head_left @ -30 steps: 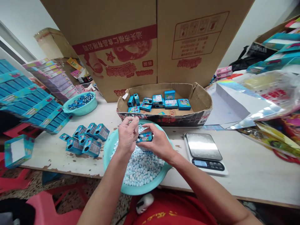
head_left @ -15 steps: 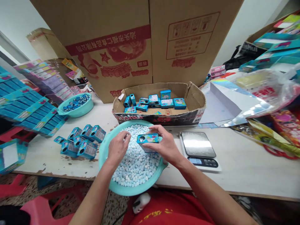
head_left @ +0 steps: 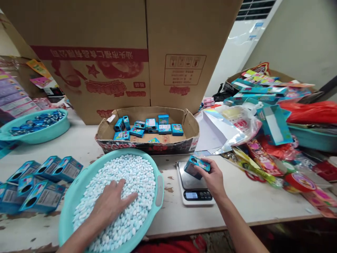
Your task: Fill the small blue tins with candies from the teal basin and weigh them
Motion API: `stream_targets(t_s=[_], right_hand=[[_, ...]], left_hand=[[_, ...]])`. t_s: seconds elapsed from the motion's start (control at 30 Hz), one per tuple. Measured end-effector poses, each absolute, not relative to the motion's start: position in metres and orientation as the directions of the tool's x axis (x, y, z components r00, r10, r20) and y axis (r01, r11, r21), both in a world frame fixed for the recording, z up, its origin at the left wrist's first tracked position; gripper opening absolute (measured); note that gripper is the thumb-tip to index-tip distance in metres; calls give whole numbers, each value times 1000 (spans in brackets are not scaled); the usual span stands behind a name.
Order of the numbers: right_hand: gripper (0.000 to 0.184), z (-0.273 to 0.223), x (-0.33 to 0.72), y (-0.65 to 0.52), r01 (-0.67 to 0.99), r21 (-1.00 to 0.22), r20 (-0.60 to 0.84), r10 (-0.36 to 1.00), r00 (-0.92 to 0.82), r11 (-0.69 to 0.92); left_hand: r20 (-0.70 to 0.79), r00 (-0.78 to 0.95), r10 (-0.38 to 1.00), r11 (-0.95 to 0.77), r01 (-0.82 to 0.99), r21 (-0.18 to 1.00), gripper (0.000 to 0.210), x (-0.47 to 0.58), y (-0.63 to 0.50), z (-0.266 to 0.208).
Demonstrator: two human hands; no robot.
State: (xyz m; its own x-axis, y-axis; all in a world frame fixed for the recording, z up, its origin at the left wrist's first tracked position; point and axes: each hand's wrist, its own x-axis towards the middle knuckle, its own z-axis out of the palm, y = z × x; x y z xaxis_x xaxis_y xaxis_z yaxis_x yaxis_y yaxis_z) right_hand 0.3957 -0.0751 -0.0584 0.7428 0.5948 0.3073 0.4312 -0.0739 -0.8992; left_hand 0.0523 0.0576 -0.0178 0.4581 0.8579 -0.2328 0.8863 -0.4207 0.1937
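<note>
My right hand grips a small blue candy box, tilted over the plate of a digital scale; I cannot tell whether the box touches the plate. The scale's display appears to read zero. Fingers spread, my left hand rests on the pale blue and white candies that fill a turquoise basin. To its left stand several blue boxes with round dark openings on top.
A low cardboard tray behind the basin holds several blue boxes. Further left sits a turquoise bowl of shiny blue pieces. A tall carton rises at the back. Packaging and bags crowd the right side.
My right hand has carried the candy box from above the basin rightward to the scale. My left hand has lowered onto the candies and spread its fingers. The view has turned right.
</note>
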Motion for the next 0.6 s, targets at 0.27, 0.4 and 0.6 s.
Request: stream_targets(t_s=[0.27, 0.4, 0.6], right_hand=[[42, 66, 430, 50, 808, -578, 571, 761, 306, 109], [40, 88, 434, 177, 917, -394, 185, 973, 135, -53], [37, 45, 396, 285, 945, -328, 112, 992, 60, -20]], left_hand=[[-234, 426, 874, -401, 904, 146, 46, 62, 62, -13], [-272, 402, 874, -366, 914, 174, 46, 61, 65, -12], [-337, 362, 869, -313, 930, 193, 45, 59, 71, -14]])
